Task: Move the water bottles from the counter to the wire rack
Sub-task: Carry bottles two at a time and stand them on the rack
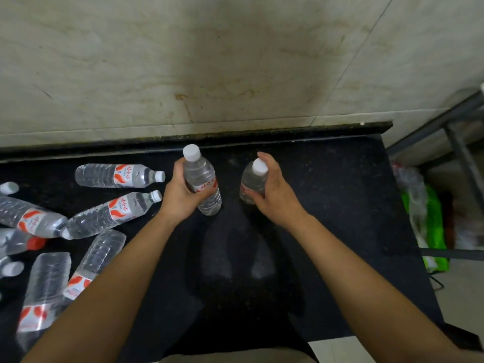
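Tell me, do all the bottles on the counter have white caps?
No, one bottle lying at the counter's left edge has a red cap.

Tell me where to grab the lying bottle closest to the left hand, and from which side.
Grip the lying bottle around its labelled middle, coming from above. It lies flat on the counter, cap pointing right towards the left hand, free on both long sides. That hand already holds a bottle.

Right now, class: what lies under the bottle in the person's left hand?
Under the bottle gripped by the left hand shows only the black counter. Whether its base touches the counter or hangs just above cannot be told, and the fingers cover part of its label.
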The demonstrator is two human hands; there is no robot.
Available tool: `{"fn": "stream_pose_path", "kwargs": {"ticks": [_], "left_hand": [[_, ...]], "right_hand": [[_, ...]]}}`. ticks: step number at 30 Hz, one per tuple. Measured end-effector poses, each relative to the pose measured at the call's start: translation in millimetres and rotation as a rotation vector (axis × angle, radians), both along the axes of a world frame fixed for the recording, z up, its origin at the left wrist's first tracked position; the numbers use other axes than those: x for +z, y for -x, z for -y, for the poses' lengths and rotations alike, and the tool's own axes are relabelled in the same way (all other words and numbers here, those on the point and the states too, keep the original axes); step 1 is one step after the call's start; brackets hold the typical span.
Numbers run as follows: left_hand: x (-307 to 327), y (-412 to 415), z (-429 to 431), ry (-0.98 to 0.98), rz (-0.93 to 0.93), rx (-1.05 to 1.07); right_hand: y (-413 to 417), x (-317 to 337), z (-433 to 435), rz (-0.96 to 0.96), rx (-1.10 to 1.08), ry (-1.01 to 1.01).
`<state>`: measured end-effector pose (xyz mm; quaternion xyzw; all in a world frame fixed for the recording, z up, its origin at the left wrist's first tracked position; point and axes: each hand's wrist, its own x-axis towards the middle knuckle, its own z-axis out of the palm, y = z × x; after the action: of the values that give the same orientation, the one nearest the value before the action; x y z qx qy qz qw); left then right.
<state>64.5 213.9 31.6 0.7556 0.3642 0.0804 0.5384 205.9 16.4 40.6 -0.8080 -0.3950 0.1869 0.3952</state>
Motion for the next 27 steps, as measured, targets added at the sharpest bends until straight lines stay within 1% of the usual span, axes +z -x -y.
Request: {"fn": "stream_pose_path", "kwargs": {"ticks": [2, 6, 8, 10, 12, 14, 16, 18, 20, 23, 27], "left_hand": [[5, -2, 2, 0.011, 0.002, -0.016], [21, -11, 0, 0.023, -0.006, -0.089], [25, -12, 5, -0.018, -0.006, -0.124], [30, -16, 14, 0.005, 0.027, -0.159], [45, -30, 33, 0.089, 0.067, -0.191], [64, -50, 58, 0.142, 0.111, -0.250], [83, -70, 89, 0.157, 0.170, -0.364], [107, -86, 125, 0.148, 0.235, -0.498], [133, -96, 160, 0.118, 0.292, -0.610], [165, -102, 209, 0.103, 0.385, -0.721], [198, -111, 285, 0.045, 0.523, -0.768]], "right_hand": [[-5, 4, -2, -0.064, -0.035, 0.002], [-28, 23, 5, -0.291, -0.184, 0.007], [-33, 36, 27, -0.280, -0.206, 0.072], [-28, 47, 59, -0.258, -0.253, 0.104], [-19, 54, 90, -0.298, -0.381, 0.035], [-12, 64, 115, -0.373, -0.523, -0.104], [-6, 82, 135, -0.444, -0.604, -0.258], [-2, 106, 154, -0.497, -0.649, -0.365], [1, 134, 179, -0.523, -0.633, -0.425], [3, 174, 229, -0.487, -0.572, -0.482], [0, 209, 303, -0.393, -0.547, -0.561]]}}
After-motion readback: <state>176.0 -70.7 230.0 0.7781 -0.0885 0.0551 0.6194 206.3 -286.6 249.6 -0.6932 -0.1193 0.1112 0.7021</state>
